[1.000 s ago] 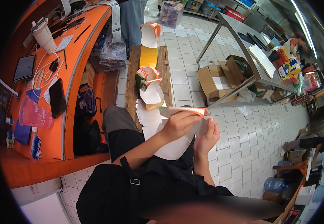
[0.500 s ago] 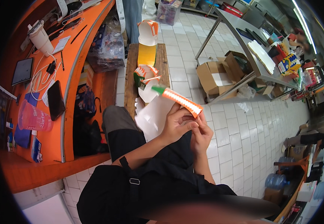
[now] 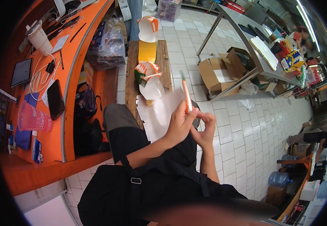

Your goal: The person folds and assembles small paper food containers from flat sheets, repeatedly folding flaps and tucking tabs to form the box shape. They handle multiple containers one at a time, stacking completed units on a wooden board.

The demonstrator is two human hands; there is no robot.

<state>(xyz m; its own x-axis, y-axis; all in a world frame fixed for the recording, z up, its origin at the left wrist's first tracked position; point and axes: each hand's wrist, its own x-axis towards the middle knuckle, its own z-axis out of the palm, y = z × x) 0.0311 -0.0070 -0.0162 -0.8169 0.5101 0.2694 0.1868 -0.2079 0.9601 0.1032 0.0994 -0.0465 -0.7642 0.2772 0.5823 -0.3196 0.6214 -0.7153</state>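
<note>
A flat paper food carton (image 3: pixel 187 96), orange with a white zigzag pattern and a blurred green tip, stands nearly edge-on above my lap. My left hand (image 3: pixel 180 126) is closed round its lower part. My right hand (image 3: pixel 205 130) is beside it, thumb and forefinger bent against the carton's bottom end. Under and beyond the hands, white unfolded carton sheets (image 3: pixel 152 118) spread from my lap onto a wooden bench (image 3: pixel 164 56). Farther along the bench sit an orange, white and green opened carton (image 3: pixel 147 71), a yellow piece (image 3: pixel 147 52) and an orange-and-white opened carton (image 3: pixel 148 28).
On the left is an orange counter (image 3: pixel 69 79) with a phone (image 3: pixel 55 98), a pink cup (image 3: pixel 34 117), a tablet (image 3: pixel 21 72) and a white tumbler (image 3: pixel 38 37). A steel table (image 3: pixel 253 49) stands right, an open cardboard box (image 3: pixel 218 75) beneath it. Water bottles (image 3: pixel 279 179) stand lower right.
The carton has swung from a leftward slant to nearly upright and now shows its narrow edge. My right hand's fingers have shifted about its bottom end.
</note>
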